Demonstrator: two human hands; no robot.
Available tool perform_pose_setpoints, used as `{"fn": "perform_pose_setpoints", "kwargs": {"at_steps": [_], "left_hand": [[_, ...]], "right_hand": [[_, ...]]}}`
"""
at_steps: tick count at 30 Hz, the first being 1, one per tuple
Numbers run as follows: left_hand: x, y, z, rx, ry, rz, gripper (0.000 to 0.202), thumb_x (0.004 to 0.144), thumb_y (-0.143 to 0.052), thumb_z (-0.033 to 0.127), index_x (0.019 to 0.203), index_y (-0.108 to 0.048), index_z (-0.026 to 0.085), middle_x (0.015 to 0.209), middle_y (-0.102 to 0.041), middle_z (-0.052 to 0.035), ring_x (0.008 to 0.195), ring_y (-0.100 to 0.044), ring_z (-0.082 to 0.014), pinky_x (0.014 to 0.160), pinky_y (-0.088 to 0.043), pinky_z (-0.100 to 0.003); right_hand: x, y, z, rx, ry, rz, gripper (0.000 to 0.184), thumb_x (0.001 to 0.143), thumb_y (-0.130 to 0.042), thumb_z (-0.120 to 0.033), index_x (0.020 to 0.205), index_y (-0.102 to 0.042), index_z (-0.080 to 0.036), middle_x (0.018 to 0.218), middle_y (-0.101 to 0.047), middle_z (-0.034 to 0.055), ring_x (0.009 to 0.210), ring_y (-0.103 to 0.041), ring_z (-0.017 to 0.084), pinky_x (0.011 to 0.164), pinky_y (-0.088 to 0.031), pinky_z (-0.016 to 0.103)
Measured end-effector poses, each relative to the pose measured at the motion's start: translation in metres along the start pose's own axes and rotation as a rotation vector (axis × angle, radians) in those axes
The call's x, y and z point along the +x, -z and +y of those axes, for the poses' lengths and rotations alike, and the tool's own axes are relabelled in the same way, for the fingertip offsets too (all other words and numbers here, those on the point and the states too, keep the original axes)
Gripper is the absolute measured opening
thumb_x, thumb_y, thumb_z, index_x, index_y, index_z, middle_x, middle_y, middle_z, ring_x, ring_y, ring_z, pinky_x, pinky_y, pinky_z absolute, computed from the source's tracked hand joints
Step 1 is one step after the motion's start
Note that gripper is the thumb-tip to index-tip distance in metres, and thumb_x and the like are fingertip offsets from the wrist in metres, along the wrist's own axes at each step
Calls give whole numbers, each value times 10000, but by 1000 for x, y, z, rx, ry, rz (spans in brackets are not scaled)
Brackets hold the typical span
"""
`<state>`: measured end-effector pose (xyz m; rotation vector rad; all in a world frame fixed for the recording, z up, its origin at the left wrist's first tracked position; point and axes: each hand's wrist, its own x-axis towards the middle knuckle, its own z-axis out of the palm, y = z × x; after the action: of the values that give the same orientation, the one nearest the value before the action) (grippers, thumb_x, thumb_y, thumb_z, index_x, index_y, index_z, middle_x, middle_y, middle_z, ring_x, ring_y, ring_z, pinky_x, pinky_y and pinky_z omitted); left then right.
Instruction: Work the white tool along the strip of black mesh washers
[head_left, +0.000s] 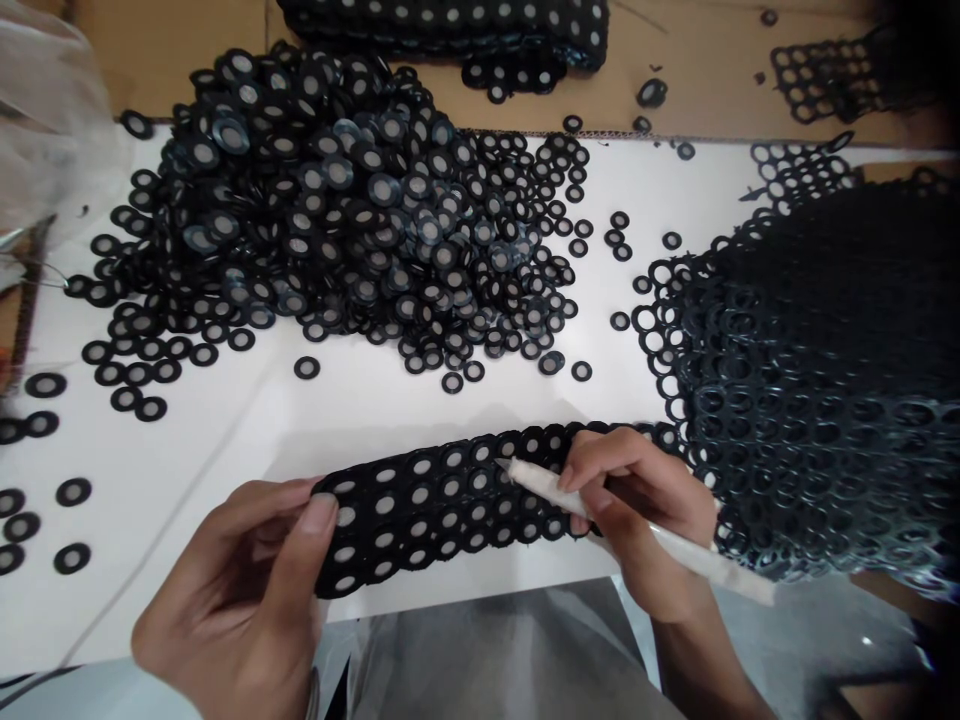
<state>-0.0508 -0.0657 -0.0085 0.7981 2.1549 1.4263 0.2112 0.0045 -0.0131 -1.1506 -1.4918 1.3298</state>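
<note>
My left hand (247,590) pinches the left end of a black strip of joined rings with mesh centres (442,500), thumb on top. My right hand (637,510) grips a white stick-like tool (675,550) like a pen. Its tip touches a ring near the strip's upper middle. The strip lies across the near edge of the white table (375,410).
A large heap of loose black rings with mesh centres (337,200) fills the table's far left. A pile of emptied black ring webs (825,380) sits at the right. More ring strips (450,25) lie on brown cardboard at the back. Stray rings (45,500) dot the left edge.
</note>
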Motion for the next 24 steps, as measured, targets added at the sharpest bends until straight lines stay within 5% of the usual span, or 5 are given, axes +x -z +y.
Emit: {"fn": "perform_pose_setpoints", "kwargs": {"at_steps": [14,24], "left_hand": [[-1,-1,4,-30,46,6,178,907,-987,400,980,-883,275,896,-764,29,734,-641,-117,645,-500,-282],[4,-2,0,-44,-12,32,178,786,-1011,309,900,-896,237,805,-766,25,664,-624,-124,599,-501,-269]], "right_hand": [[5,-1,-4,-121,40,-56,279,1023,-548,-91,1075,-750,-276,773,-661,-47,638,-637,142,601,-472,307],[8,0,-6,-153,56,-73,283,1017,-538,-100,1071,-748,-282,796,-675,-53,645,-650,134,620,-485,303]]}}
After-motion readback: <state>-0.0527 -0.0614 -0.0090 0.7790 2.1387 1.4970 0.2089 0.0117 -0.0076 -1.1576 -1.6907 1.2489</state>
